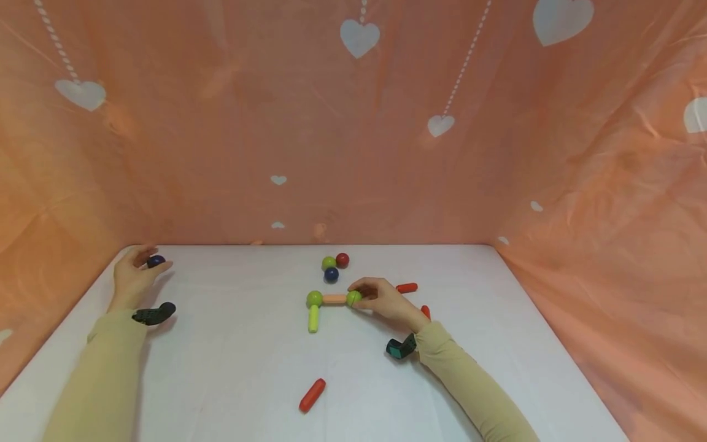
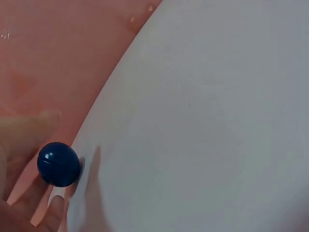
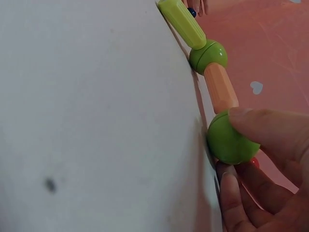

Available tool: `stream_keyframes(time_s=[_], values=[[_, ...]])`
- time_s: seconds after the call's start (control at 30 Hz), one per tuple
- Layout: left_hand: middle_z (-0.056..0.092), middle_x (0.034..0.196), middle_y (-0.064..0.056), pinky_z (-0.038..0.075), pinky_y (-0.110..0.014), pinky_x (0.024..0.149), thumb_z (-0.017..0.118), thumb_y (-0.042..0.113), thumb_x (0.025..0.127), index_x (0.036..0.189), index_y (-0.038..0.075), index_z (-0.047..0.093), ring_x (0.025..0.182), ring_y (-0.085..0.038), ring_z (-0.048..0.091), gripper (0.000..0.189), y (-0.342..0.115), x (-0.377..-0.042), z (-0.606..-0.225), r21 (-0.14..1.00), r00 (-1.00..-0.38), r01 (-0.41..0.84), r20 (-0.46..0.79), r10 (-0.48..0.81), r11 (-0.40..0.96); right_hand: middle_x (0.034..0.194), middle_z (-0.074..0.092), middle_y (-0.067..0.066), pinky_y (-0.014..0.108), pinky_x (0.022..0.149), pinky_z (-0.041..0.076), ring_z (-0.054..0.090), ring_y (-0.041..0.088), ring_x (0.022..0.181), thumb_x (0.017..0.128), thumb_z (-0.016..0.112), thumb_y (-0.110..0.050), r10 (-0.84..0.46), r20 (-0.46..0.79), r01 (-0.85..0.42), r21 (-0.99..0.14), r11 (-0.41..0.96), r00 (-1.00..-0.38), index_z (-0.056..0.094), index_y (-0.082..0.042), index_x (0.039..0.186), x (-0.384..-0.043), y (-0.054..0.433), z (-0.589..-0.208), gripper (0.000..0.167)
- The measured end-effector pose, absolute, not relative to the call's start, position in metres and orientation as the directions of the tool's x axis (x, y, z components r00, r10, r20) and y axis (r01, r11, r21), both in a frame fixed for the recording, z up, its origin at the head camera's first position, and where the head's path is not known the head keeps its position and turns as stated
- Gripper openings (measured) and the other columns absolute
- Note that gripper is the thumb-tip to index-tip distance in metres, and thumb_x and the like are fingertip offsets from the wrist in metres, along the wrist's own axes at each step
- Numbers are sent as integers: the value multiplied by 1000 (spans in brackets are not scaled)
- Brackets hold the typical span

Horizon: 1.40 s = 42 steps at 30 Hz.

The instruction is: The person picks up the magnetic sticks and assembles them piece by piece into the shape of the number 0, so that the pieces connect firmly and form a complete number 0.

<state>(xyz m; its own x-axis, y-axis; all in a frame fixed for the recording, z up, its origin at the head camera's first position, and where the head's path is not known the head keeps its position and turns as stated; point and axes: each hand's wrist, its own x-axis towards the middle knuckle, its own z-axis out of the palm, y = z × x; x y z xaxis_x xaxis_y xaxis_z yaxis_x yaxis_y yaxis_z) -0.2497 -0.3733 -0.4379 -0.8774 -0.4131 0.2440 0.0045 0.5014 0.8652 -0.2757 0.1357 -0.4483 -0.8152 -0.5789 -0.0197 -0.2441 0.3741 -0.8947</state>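
At the far left edge of the table, my left hand (image 1: 132, 276) is around a blue ball (image 2: 59, 164). Its thumb and fingers are spread about the ball, with no firm grip showing. My right hand (image 1: 386, 301) pinches a green ball (image 3: 231, 139) between thumb and fingers, right of the table's middle. An orange stick (image 1: 334, 299) joins that ball to a second green ball (image 1: 314, 299). From this second ball a yellow-green stick (image 1: 313, 320) points toward the near edge.
Behind the joined pieces sit a loose green ball (image 1: 328, 263), a red ball (image 1: 342, 260) and another blue ball (image 1: 331, 275). One red stick (image 1: 312, 395) lies at the front; two more, including this red stick (image 1: 407, 288), lie by the right hand. An orange curtain (image 1: 353, 153) surrounds the white table (image 1: 232, 362).
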Motion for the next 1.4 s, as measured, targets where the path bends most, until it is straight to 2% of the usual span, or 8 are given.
stream_keyframes(time_s=[0.13,0.33,0.43,0.6,0.77,0.93,1.2,1.4], values=[[58,117,-18,41,-6,76,68,5,87,128,-8,52,94,-4,53,46,-371,-246,-440,816,-887,5,271,-375,579,112,61,1,31,86,50,56,21,100,88,71,-15,-576,-21,-248,-889,385,-817,63,-10,120,-276,135,-445,34],[54,121,-32,36,-7,68,66,2,87,123,-9,55,108,-39,54,39,-360,-240,-438,769,-926,6,246,-287,640,112,61,1,30,87,50,56,21,100,88,71,-14,-578,-7,-270,-879,392,-816,63,-9,120,-278,136,-444,34],[56,118,-32,39,-6,67,66,3,88,121,-9,57,100,-31,59,36,-352,-236,-434,769,-932,32,253,-258,639,112,62,1,30,85,51,56,21,99,88,70,-12,-583,-2,-274,-881,386,-813,62,-8,121,-279,136,-445,34],[57,120,-28,44,-8,70,66,16,91,124,-7,56,95,-11,56,42,-332,-225,-425,792,-969,100,214,-120,602,111,62,0,30,88,49,56,20,100,88,71,-14,-586,4,-286,-875,390,-811,62,-9,120,-280,136,-446,33],[59,119,-23,48,-16,74,67,27,91,125,-5,56,100,-25,60,48,-296,-212,-421,825,-991,122,136,15,552,111,61,1,32,89,49,56,21,101,88,71,-15,-582,-4,-268,-885,380,-813,63,-10,119,-280,137,-448,33],[61,116,-21,53,-23,74,70,22,89,120,-5,60,95,-20,64,42,-252,-198,-428,872,-989,132,88,116,471,112,61,2,33,90,48,55,21,101,87,72,-17,-575,-21,-242,-894,377,-818,63,-10,119,-279,138,-449,34],[64,108,-8,48,-33,88,72,26,86,112,3,66,104,-23,59,36,-196,-179,-439,917,-978,79,-5,210,391,111,61,2,32,90,49,56,21,101,88,71,-15,-582,-11,-254,-892,373,-813,62,-9,119,-278,136,-447,33],[61,105,-13,54,-34,82,71,21,88,112,-4,61,96,-22,63,36,-169,-171,-442,972,-941,-13,-91,326,234,112,61,2,31,89,49,56,21,101,87,71,-15,-585,-19,-242,-899,365,-810,62,-9,120,-277,135,-448,34]])
